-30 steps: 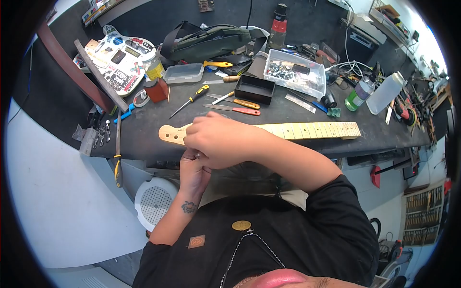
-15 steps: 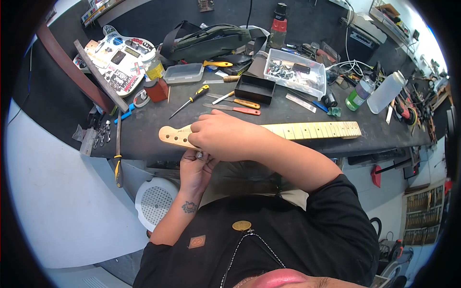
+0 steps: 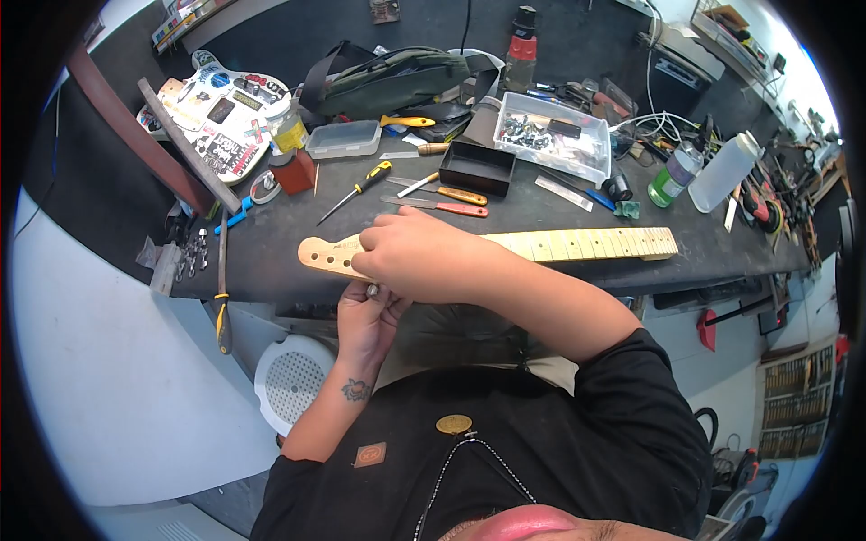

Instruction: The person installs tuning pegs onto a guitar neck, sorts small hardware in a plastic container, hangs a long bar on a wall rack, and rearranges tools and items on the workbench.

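Guitar neck (image 3: 577,244) lies nearer me than the black box (image 3: 474,184); left of the box, my right hand (image 3: 410,257) curls over the neck, fingertips hidden, grip unclear; farther from the box, my left hand (image 3: 368,316) pinches a small metal piece (image 3: 373,290).

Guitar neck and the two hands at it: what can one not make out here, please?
In the head view:
- Guitar neck: a stretch beyond the headstock, hidden by the right hand and forearm.
- Headstock lettering: too small to read.
- Left hand: some fingertips, hidden behind the right hand or the neck.
- Small metallic piece by the left hand: too small to identify.
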The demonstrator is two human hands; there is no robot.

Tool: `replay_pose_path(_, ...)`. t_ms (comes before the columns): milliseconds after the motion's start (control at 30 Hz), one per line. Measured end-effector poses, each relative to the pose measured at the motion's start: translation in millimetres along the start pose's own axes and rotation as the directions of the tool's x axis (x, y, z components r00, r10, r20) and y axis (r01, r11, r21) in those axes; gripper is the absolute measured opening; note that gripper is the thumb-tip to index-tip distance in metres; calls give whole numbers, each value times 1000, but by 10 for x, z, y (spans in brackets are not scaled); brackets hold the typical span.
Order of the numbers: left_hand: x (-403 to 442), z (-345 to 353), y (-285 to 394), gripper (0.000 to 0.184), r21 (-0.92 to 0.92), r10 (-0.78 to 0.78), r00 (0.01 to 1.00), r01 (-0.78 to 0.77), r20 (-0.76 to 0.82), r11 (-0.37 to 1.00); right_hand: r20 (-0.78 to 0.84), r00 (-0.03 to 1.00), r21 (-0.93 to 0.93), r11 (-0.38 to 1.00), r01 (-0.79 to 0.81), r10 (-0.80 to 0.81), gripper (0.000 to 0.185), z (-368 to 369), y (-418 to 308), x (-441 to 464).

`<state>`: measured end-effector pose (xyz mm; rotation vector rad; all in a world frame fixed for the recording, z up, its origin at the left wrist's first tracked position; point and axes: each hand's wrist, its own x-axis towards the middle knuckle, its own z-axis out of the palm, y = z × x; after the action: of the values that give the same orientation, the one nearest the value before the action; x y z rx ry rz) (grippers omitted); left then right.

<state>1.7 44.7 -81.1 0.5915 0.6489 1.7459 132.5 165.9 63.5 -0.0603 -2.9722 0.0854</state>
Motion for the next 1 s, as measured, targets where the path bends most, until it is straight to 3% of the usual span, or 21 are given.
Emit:
replay_pose_path(100,-14,46,9,21,14,18,1000,-17,-12,1000,-42,998,93,994,55,-51,25,69,10,-13)
replay_pose_path(200,1,12,-14,19,-1,27,999,-27,-32,1000,-124,992,171,985,16,6,25,33,-25,-15)
replay_pose_path(300,-7,-2,-3,20,-24,-9,1000,9,-14,1000,-24,966,1,966,-259,259,26,-10,-60,2)
replay_pose_path(400,-10,44,15,19,-16,-12,999,12,-49,1000,142,956,61,962,-268,257,25,-41,-70,27)
replay_pose_path(600,-12,48,13,20,31,-1,1000,2,-30,1000,-53,998,82,997,-12,16,22,58,-15,-15)
replay_pose_path(800,-14,68,16,24,-15,-6,999,5,-39,1000,-102,984,131,983,-131,145,25,63,-21,10)
replay_pose_path(1000,-11,6,4,20,-6,-7,999,7,-33,1000,68,989,59,989,-134,130,28,13,-5,44)
